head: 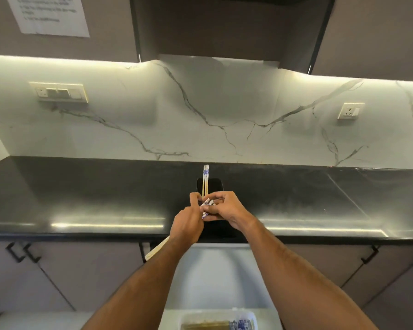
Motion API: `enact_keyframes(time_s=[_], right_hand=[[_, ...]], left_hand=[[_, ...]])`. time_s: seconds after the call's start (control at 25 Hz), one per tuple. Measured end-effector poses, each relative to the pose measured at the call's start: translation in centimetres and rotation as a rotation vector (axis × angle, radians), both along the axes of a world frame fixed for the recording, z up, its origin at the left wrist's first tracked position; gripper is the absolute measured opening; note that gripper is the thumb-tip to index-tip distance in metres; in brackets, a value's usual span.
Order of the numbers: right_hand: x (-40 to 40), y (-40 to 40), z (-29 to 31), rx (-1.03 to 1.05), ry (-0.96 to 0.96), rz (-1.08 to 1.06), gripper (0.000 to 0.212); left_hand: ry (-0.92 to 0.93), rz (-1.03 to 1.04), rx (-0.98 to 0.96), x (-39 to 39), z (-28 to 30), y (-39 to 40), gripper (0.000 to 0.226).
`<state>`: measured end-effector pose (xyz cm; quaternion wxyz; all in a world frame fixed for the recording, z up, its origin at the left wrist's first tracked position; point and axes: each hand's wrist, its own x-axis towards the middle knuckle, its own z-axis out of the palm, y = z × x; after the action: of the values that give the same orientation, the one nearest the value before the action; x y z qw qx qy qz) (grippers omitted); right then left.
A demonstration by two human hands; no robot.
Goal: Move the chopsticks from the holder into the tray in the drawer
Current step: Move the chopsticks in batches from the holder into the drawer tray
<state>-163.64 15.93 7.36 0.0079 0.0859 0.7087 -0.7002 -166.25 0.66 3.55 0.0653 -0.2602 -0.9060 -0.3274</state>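
Observation:
A black holder [215,184] stands on the black counter, with two or three chopsticks [205,179] upright in it, their tops white with blue patterns. In front of the holder both hands meet on a bundle of chopsticks [206,206]. My left hand [186,222] grips the bundle, and its wooden tips [156,251] stick out down-left below my wrist. The fingers of my right hand [227,208] pinch the patterned ends. Below, the drawer [212,270] is open, and a white tray [183,317] at the bottom edge holds several chopsticks.
The black counter [81,198] runs left to right under a marble backsplash with wall sockets [60,92]. Cabinet doors with black handles [22,252] flank the open drawer. Upper cabinets hang overhead.

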Motion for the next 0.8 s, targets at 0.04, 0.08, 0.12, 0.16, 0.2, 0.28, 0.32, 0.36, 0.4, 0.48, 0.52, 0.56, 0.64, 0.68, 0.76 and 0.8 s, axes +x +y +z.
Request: enact_keyframes(time_s=[0.04,0.08,0.12,0.16,0.2,0.28,0.32,0.36,0.4,0.48,0.52,0.56,0.64,0.68,0.76,0.8], right_hand=[[1.0,-0.3,-0.8,0.037,-0.012,0.000,0.023],[1.8,-0.5,-1.6,0.065,-0.024,-0.023,0.017],[2.5,-0.7,-2.3,0.086,-0.041,-0.060,0.013],[3.2,-0.8,-2.9,0.103,-0.059,-0.097,0.011],[3.8,-0.8,-3.5,0.128,-0.070,-0.124,0.011],[4.8,-0.6,-4.4,0.213,-0.075,-0.168,0.011],[5.1,-0.3,-4.7,0.252,-0.078,-0.198,0.009],[5.4,0.3,-5.0,0.278,-0.082,-0.234,0.007],[5.6,0.8,-5.2,0.291,-0.088,-0.263,0.006],[6.1,1.8,-5.7,0.287,-0.132,-0.265,0.003],[6.3,2.2,-6.1,0.281,-0.166,-0.245,0.003],[6.5,2.5,-6.5,0.270,-0.197,-0.228,0.005],[6.8,2.7,-7.2,0.214,-0.242,-0.241,0.015],[6.9,2.7,-7.3,0.177,-0.265,-0.272,0.025],[6.9,2.6,-7.6,0.136,-0.318,-0.317,0.045],[6.8,2.4,-7.9,0.138,-0.336,-0.317,0.052]], left_hand=[[-0.012,-0.028,-0.053,0.8,-0.6,-0.6,0.033],[-0.024,-0.050,-0.095,1.3,-0.9,-1.0,0.034],[-0.041,-0.070,-0.124,1.7,-1.2,-1.2,0.035],[-0.064,-0.093,-0.142,2.1,-1.4,-1.3,0.035],[-0.091,-0.121,-0.143,2.4,-1.5,-1.3,0.033],[-0.194,-0.197,-0.116,3.0,-1.7,-1.0,0.024],[-0.282,-0.235,-0.098,3.1,-1.9,-0.9,0.020],[-0.381,-0.262,-0.085,3.0,-2.1,-0.9,0.019],[-0.472,-0.277,-0.086,2.8,-2.3,-0.9,0.022],[-0.575,-0.276,-0.142,2.4,-2.8,-0.9,0.026],[-0.580,-0.273,-0.185,2.3,-3.1,-0.9,0.028],[-0.574,-0.277,-0.225,2.3,-3.3,-0.8,0.029],[-0.555,-0.304,-0.296,2.5,-3.8,-0.2,0.031],[-0.545,-0.323,-0.335,2.7,-3.9,0.3,0.031],[-0.530,-0.348,-0.415,3.0,-4.3,1.1,0.030],[-0.526,-0.355,-0.448,3.1,-4.5,1.5,0.031]])
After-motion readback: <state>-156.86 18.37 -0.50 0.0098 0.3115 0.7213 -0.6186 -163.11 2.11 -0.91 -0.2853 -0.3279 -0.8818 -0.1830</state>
